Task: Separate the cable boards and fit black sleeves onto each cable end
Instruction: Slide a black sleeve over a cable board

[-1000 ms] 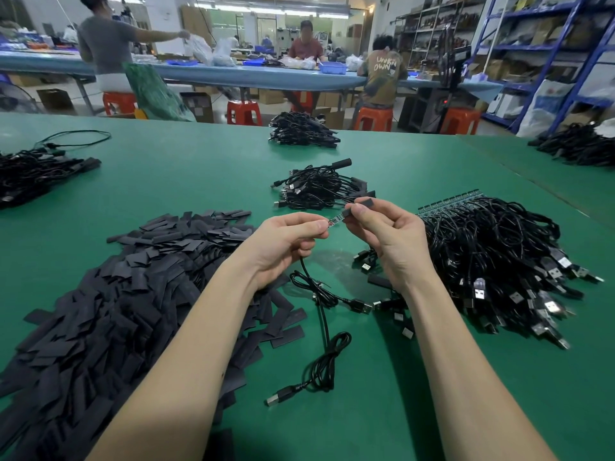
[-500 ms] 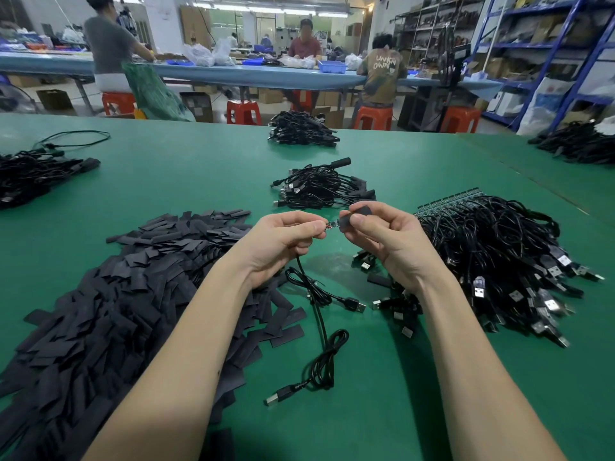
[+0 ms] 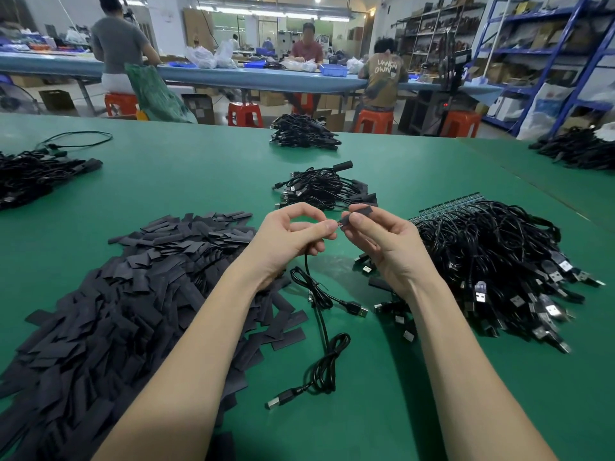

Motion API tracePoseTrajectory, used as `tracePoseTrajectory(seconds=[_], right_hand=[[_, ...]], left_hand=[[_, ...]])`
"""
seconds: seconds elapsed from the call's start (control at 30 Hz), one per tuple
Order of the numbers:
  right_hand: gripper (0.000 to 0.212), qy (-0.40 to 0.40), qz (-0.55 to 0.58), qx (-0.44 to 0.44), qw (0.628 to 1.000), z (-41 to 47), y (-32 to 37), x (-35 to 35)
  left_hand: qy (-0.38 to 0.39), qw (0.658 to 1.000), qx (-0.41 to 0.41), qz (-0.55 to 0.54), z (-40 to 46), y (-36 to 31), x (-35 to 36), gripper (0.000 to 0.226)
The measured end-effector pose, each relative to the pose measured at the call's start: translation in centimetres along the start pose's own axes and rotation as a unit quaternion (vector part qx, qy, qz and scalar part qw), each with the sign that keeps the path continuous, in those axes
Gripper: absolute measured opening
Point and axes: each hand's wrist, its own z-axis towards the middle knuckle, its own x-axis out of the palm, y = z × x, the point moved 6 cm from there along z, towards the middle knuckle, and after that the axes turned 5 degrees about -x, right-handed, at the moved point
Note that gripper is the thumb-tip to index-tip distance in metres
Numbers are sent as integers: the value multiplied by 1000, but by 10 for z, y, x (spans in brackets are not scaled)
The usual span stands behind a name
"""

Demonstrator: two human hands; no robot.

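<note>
Mid-fit on one cable. Left hand point(image 3: 293, 237) pinching the small board end point(image 3: 339, 225) of a thin black cable point(image 3: 324, 331) between thumb and forefinger, fingers curled round it, holding the tip level and pointing right, probably so that it lines up with the sleeve mouth. Right hand point(image 3: 382, 241) gripping a short flat black sleeve point(image 3: 357, 214) between thumb and fingertips, open end turned toward the board tip, the two touching or nearly so; whether the tip has entered cannot be told. Rest of the cable hanging from the left hand and looping down over the green felt worktop point(image 3: 166, 181), silver-tipped USB plug point(image 3: 278, 401) lying nearest the body.

Supplies set within reach on either side: a broad heap of loose flat black sleeves point(image 3: 116, 304) to the left, a big bundle of black cables point(image 3: 499, 261) to the right, their far ends attached to a strip of unseparated boards point(image 3: 446, 207). Just beyond the hands, a smaller pile of cables point(image 3: 326, 191), apparently the finished ones, kept apart from the raw stock.

Compared with a second ago: hands closer together, the bright gap of bare board between them shrunk to a sliver, sleeve drawn in toward the tip. Piles and dangling cable much where they were.
</note>
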Motion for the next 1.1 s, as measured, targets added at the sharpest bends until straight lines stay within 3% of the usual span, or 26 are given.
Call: tracePoseTrajectory(seconds=[0.17,0.4,0.8,1.1], right_hand=[[14,-49,27,17,998,0,-4,-9],[23,-28,28,32,999,0,-11,-6],[20,-19,26,53,998,-1,-13,-6],[7,-25,106,94,990,-4,-19,0]], left_hand=[[-9,988,113,100,-3,-11,-2,7],[-10,983,144,110,-4,-12,4,10],[-28,987,144,67,-4,-12,10,7],[39,994,97,0,-5,-12,11,13]])
